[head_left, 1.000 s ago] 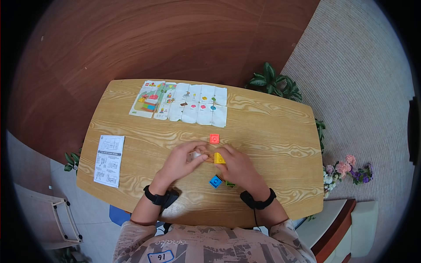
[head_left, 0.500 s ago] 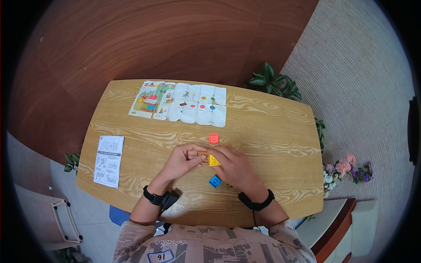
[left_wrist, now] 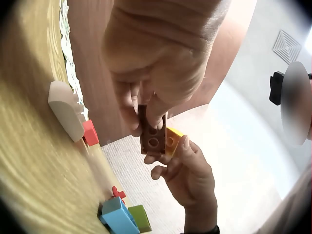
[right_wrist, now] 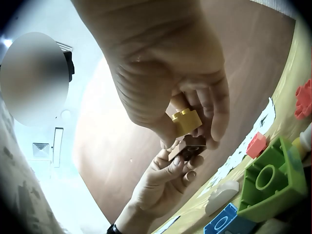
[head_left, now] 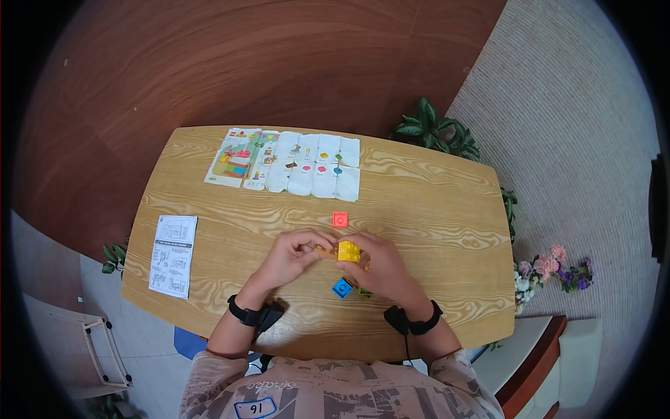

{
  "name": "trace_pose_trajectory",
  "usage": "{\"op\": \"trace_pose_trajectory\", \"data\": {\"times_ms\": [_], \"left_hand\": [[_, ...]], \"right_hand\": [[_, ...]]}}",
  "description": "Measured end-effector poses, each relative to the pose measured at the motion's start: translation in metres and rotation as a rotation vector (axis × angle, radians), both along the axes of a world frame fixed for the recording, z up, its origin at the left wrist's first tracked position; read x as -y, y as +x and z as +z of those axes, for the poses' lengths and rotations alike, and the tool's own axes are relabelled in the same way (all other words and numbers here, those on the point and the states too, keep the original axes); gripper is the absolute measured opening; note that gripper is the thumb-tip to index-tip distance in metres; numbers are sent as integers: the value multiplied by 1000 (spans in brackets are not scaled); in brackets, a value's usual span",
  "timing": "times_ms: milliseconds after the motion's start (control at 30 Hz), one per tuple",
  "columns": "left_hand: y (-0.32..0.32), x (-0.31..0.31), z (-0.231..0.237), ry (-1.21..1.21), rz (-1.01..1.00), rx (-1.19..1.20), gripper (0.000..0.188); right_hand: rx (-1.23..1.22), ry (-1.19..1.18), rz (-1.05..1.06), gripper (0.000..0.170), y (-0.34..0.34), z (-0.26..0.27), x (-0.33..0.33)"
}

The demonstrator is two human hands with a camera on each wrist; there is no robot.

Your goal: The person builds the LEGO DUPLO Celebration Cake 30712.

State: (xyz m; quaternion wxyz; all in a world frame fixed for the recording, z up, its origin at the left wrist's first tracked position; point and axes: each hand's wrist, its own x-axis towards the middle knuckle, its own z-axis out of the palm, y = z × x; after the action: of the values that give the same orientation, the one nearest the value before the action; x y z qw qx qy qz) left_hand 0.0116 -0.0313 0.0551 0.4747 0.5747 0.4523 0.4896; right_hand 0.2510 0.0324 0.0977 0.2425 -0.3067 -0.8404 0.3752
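Observation:
My left hand (head_left: 286, 257) grips one end of a brown toy brick (left_wrist: 153, 139), whose hollow underside shows in the left wrist view. My right hand (head_left: 382, 265) pinches a yellow brick (head_left: 348, 252) between thumb and fingers, studs partly visible. The two bricks meet end to end or overlap at their near ends, held above the table; whether they are joined I cannot tell. Below the hands lie a blue brick (head_left: 343, 288) and a green brick (right_wrist: 273, 180). Beyond them sits a coral-red square brick (head_left: 340, 220). A white curved piece (left_wrist: 66, 109) shows in the wrist views.
An unfolded picture sheet (head_left: 300, 166) lies along the table's far side, and a printed black-and-white sheet (head_left: 172, 258) at the left. Close to the blue and green bricks is a small red piece (right_wrist: 303, 100). Plants (head_left: 436, 131) and flowers (head_left: 551, 269) stand beyond the table (head_left: 453, 230).
The yellow brick has turned in my right hand and shifted slightly right from half a second ago, showing its side and more studs. My left hand has stayed nearly still with the brown brick.

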Motion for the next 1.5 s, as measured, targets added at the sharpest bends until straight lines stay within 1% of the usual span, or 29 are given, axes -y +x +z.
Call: {"op": "trace_pose_trajectory", "data": {"times_ms": [33,133,233,333,433,533,633,833,933,1033,1133,1233,1333,1433,1500], "left_hand": [[0,0,2,40,-14,-19,22],[2,0,1,92,-29,-13,25],[2,1,4,63,-36,-14,28],[3,1,3,90,-32,-19,27],[3,0,3,128,-36,-20,27],[2,1,3,135,-37,-22,27],[5,1,1,148,-19,5,21],[7,1,1,103,-24,22,21],[6,0,1,101,-34,10,25],[9,2,9,79,-29,10,31],[9,3,6,64,-85,9,45],[10,4,20,87,-81,-149,55],[8,5,26,46,-101,-340,68],[11,5,22,158,-78,-495,76],[11,10,30,106,-128,-629,76]], "right_hand": [[-10,5,1,40,0,-1,0],[68,26,8,38,1,2,1],[-14,133,22,38,-2,-1,1],[-12,81,20,37,-3,-1,1],[11,-32,24,35,-3,3,1],[-21,-82,40,33,-3,2,-1],[-21,-113,11,34,-1,-7,-4],[27,-4,83,36,1,-1,-7],[14,-73,70,32,0,3,-5],[-22,-35,48,32,1,-1,-5],[8,73,3,34,1,-8,-4],[25,125,-38,34,5,-10,-8],[63,99,-67,30,14,-2,-13],[148,144,-57,26,19,1,-17],[164,153,-49,25,24,-2,-20]]}}
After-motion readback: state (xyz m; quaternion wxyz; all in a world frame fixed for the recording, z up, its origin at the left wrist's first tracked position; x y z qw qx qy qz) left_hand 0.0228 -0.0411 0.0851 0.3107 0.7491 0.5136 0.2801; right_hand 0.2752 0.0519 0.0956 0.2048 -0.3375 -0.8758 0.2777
